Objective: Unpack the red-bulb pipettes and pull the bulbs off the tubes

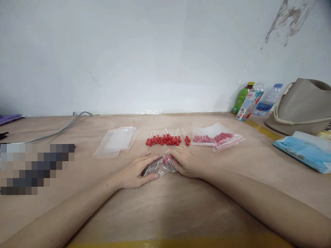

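Observation:
A clear plastic zip bag (160,168) lies crumpled on the table between my hands, with something red (168,158) inside it. My left hand (138,170) holds the bag's left side, thumb near me and fingers along the far side. From the right, my right hand (187,162) has its curled fingers closed on the bag by the red part. Just beyond, several droppers with red bulbs (165,139) and thin pale stems lie in a row, bulbs towards me. Filled zip bags (218,137) holding more red-bulbed pieces lie to their right. Flat clear bags (116,141) are stacked at left.
Bottles (267,101) and a printed carton (247,105) stand by the wall at right. Nearer are a grey-beige bag (300,106) and a blue packet (305,151). A grey cable (59,131) runs along the left, beside a pixelated patch.

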`<state>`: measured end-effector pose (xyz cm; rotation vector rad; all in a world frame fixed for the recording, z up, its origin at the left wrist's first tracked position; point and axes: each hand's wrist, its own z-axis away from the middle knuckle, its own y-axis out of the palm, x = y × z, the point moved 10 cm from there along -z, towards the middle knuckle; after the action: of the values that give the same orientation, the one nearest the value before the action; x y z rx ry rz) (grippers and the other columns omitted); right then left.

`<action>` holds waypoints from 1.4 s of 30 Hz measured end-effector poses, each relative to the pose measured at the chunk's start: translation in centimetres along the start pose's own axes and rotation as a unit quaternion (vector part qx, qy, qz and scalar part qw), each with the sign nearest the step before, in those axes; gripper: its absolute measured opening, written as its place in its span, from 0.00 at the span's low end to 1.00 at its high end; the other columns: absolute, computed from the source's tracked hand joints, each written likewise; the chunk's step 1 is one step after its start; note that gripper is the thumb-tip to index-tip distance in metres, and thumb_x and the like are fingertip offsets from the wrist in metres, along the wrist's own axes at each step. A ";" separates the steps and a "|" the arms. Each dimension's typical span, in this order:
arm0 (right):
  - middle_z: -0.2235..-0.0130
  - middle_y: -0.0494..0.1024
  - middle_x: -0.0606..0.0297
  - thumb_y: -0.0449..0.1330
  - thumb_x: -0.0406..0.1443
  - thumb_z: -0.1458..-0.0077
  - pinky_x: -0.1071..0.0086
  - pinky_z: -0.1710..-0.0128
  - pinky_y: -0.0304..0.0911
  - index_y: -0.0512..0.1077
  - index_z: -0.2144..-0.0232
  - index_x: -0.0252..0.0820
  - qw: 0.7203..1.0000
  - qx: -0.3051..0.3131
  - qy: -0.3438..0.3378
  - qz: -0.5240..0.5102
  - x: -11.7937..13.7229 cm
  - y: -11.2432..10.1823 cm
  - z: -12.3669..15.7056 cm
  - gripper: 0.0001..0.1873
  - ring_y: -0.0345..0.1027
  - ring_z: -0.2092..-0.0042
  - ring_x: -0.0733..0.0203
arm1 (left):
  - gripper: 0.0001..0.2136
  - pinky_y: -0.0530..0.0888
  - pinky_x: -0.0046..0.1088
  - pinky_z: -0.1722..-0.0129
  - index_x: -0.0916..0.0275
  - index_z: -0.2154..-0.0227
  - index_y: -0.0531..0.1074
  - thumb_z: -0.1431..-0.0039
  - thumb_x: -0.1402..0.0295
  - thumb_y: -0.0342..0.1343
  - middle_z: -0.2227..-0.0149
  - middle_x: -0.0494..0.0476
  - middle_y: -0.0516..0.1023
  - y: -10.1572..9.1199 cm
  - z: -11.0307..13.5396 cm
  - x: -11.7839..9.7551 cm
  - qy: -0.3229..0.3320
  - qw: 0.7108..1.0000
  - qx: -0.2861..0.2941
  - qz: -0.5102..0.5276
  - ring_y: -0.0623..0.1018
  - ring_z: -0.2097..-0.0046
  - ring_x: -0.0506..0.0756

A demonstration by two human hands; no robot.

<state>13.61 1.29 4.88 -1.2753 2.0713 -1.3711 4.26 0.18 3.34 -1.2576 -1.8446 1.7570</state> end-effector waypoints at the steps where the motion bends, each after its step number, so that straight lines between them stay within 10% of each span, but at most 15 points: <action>1: 0.62 0.71 0.57 0.50 0.36 0.44 0.64 0.58 0.56 0.65 0.59 0.37 1.000 0.017 -0.006 0.009 0.1 0.2 0.0 0.12 0.62 0.58 0.58 | 0.26 0.63 0.40 0.46 0.59 0.42 0.52 0.43 0.59 0.49 0.44 0.59 0.62 0.0 0.0 0.0 0.000 1.000 0.001 -0.004 0.65 0.45 0.59; 12: 0.64 0.71 0.59 0.51 0.34 0.47 0.68 0.64 0.56 0.66 0.65 0.37 0.990 0.134 0.025 0.018 0.8 -0.7 -0.4 0.08 0.63 0.64 0.61 | 0.27 0.59 0.42 0.43 0.57 0.42 0.50 0.42 0.57 0.48 0.42 0.58 0.60 0.4 0.0 0.0 0.006 1.000 0.020 -0.021 0.61 0.43 0.59; 18: 0.64 0.73 0.62 0.53 0.37 0.47 0.70 0.65 0.61 0.66 0.61 0.39 0.939 0.124 0.117 -0.300 -4.1 0.0 0.5 0.11 0.66 0.64 0.65 | 0.28 0.58 0.41 0.43 0.57 0.41 0.48 0.42 0.56 0.47 0.41 0.58 0.58 0.2 0.2 0.3 -0.009 0.999 0.030 -0.029 0.61 0.42 0.58; 23: 0.67 0.75 0.63 0.63 0.40 0.57 0.69 0.66 0.64 0.69 0.65 0.38 0.859 0.022 0.234 -0.455 -9.8 -2.4 1.1 0.17 0.69 0.67 0.65 | 0.27 0.49 0.46 0.40 0.49 0.40 0.43 0.40 0.56 0.44 0.36 0.53 0.42 1.5 0.7 0.4 0.004 0.993 0.100 -0.069 0.45 0.37 0.61; 28: 0.67 0.76 0.61 0.62 0.43 0.56 0.67 0.67 0.66 0.70 0.64 0.40 0.835 -0.293 0.267 -0.383 -15.3 -9.2 3.0 0.17 0.70 0.67 0.63 | 0.25 0.41 0.53 0.42 0.47 0.42 0.49 0.41 0.57 0.47 0.36 0.50 0.38 1.0 0.7 -0.8 0.041 0.992 0.090 -0.077 0.36 0.37 0.64; 32: 0.62 0.76 0.60 0.59 0.42 0.53 0.62 0.59 0.66 0.70 0.61 0.40 0.876 -0.367 0.236 -0.205 -14.5 -9.4 3.9 0.17 0.71 0.62 0.60 | 0.25 0.43 0.49 0.40 0.51 0.42 0.51 0.41 0.59 0.48 0.38 0.54 0.48 0.7 0.6 -2.0 0.062 0.994 0.088 -0.031 0.49 0.37 0.60; 36: 0.57 0.75 0.62 0.54 0.38 0.47 0.61 0.54 0.63 0.72 0.60 0.44 0.950 -0.254 0.177 -0.030 -11.7 -6.0 2.5 0.13 0.68 0.56 0.59 | 0.17 0.54 0.42 0.41 0.52 0.46 0.61 0.38 0.61 0.42 0.41 0.53 0.59 0.0 0.4 -0.1 -0.029 0.999 0.035 0.029 0.58 0.40 0.56; 42: 0.57 0.75 0.60 0.51 0.37 0.44 0.61 0.56 0.60 0.67 0.52 0.41 0.986 -0.092 0.118 0.069 -10.4 -2.5 1.0 0.17 0.66 0.58 0.57 | 0.15 0.65 0.37 0.48 0.58 0.56 0.69 0.42 0.59 0.48 0.47 0.57 0.66 -1.9 0.8 3.9 -0.135 0.982 -0.128 0.033 0.67 0.47 0.57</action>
<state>21.13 9.04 4.69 -1.0552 2.4471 -1.3508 0.76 2.80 3.58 -1.2297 -2.2659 1.8478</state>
